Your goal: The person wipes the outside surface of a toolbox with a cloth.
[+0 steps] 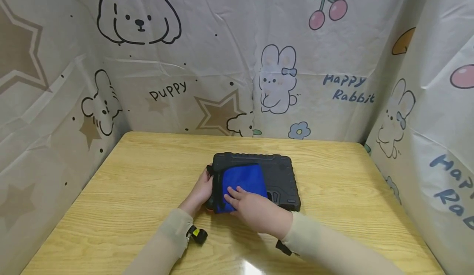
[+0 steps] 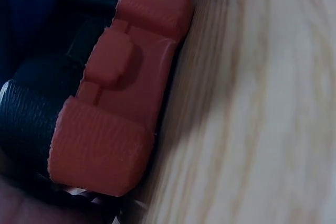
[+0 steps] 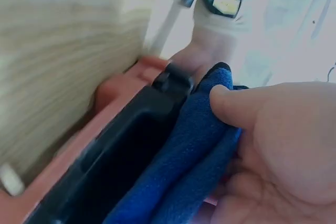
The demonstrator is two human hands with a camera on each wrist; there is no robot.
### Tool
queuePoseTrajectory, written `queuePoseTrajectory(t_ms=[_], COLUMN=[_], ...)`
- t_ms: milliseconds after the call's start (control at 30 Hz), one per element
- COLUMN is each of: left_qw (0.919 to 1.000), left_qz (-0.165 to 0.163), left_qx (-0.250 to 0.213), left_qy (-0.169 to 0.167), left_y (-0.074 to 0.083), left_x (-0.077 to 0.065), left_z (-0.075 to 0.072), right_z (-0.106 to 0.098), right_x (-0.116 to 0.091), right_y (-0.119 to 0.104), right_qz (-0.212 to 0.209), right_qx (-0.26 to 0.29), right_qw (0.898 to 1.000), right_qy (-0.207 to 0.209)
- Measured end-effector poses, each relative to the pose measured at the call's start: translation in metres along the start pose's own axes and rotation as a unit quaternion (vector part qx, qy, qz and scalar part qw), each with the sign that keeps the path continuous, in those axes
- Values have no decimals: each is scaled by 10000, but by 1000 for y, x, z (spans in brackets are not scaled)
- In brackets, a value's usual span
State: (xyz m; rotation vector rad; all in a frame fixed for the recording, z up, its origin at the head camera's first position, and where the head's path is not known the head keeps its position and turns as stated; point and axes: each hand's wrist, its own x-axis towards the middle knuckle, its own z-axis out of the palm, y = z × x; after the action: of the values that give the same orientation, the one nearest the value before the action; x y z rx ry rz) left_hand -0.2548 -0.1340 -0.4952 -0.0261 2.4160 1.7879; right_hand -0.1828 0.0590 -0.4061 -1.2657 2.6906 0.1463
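A blue cloth pouch (image 1: pixel 244 176) with black trim along its left side lies over the left part of a black hard case (image 1: pixel 277 172). My left hand (image 1: pixel 203 189) holds the pouch's trimmed left side, beside the case's left edge; its fingertips are hidden. My right hand (image 1: pixel 259 211) lies across the pouch's front part with its fingers spread on the blue cloth. In the right wrist view, the thumb presses one face of the blue cloth (image 3: pixel 184 156) and the fingers are behind it. The case's red side (image 2: pixel 100 145) fills much of the left wrist view.
The case sits on a light wood-grain table (image 1: pixel 155 160). A printed curtain (image 1: pixel 222 32) with cartoon animals rises along the table's back and both sides. A small black device (image 1: pixel 199 235) is strapped at the left wrist, another (image 1: pixel 284 248) at the right.
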Motion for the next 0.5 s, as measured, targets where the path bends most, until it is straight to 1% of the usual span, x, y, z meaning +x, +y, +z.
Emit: queuePoseTrajectory(t_ms=[33, 167, 267, 433, 500], left_qw=[10000, 9999, 9999, 9999, 10000], left_qz=[43, 49, -46, -73, -17], left_qx=[-23, -107, -103, -74, -13], left_qy=[-7, -48, -104, -91, -60], left_y=[0, -1, -1, -2, -2], left_x=[1, 3, 3, 4, 4], left_z=[0, -1, -1, -1, 0], right_z=[0, 3, 4, 2, 1], right_x=[-2, -6, -7, -5, -2], right_y=[-1, -4, -4, -1, 1], right_qz=[-17, -59, -60, -52, -39], right_qx=[39, 163, 170, 230, 247], right_qw=[10000, 9998, 9998, 9997, 9996], right_qy=[-12, 37, 74, 103, 105])
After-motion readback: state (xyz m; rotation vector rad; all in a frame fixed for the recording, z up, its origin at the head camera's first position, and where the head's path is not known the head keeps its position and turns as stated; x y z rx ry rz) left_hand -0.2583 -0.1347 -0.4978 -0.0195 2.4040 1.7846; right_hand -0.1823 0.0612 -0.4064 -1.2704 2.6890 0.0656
